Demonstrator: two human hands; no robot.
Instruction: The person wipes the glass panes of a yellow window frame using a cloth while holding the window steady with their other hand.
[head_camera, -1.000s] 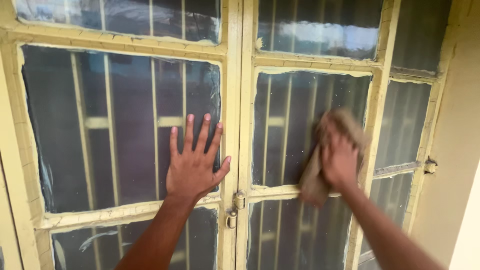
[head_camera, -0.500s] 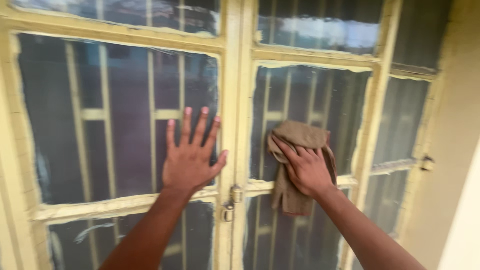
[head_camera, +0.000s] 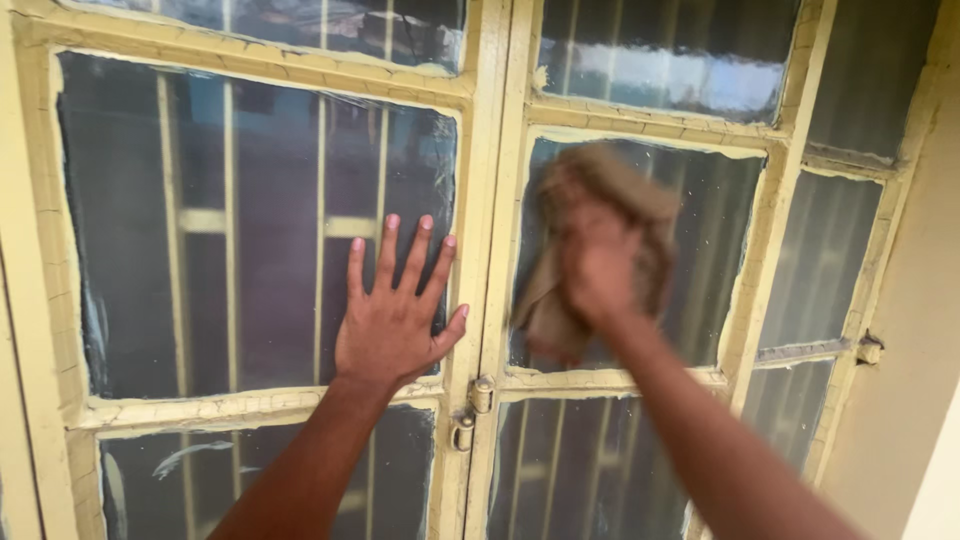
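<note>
Head view, only angle here. The left hand (head_camera: 392, 325) is pressed flat on the glass pane (head_camera: 250, 230) of the left window panel, fingers (head_camera: 387, 255) spread wide and pointing up, holding nothing, just the palm against the glass. The thumb sticks out to the right and sits just beside the yellow frame (head_camera: 490, 200) that runs down the middle between the two panels.

The right hand (head_camera: 600, 265) is up against the right pane (head_camera: 710, 250) with a brown cloth (head_camera: 560, 300) between it and the glass. It's motion-blurred, so honestly can't tell how tight the fingers are curled, but the hand does have the cloth. The cloth pokes out above the fingers near the top edge of that pane, and a fold hangs down to the left below the hand, near the middle frame.

Below both hands there's a small latch (head_camera: 464, 432) on the middle frame, with a hinge-like knob (head_camera: 482, 394) right above it. Behind the glass you can see pale bars (head_camera: 230, 220). Yellow paint on the frame looks cracked and smeared onto the glass edges. Another small catch (head_camera: 869, 350) sits far right by the wall.
</note>
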